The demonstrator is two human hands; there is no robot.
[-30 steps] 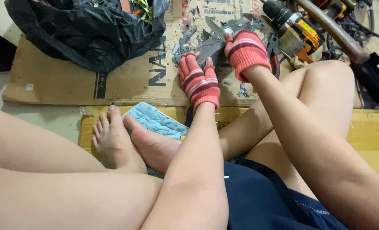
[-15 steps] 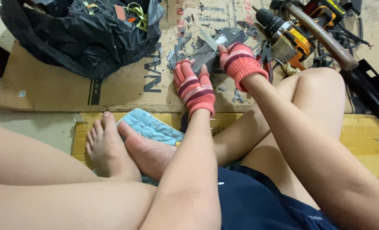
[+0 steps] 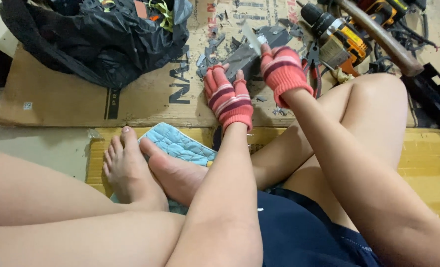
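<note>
Grey broken piece [image 3: 247, 58] lies far on the cardboard [image 3: 145, 99]. Your left hand [image 3: 228, 96] presses it down flat, fingers spread; your right hand [image 3: 281, 71] pinches a thin blade [image 3: 252, 37]. Next, cut slowly.

bag [image 3: 96, 44] left on cardboard [image 3: 56, 94] | drill [image 3: 336, 32] right | cushion [image 3: 178, 143] nearer

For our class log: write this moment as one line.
left hand: pressing grey scrap | right hand: gripping blade | base: cardboard | drill: beside
</note>
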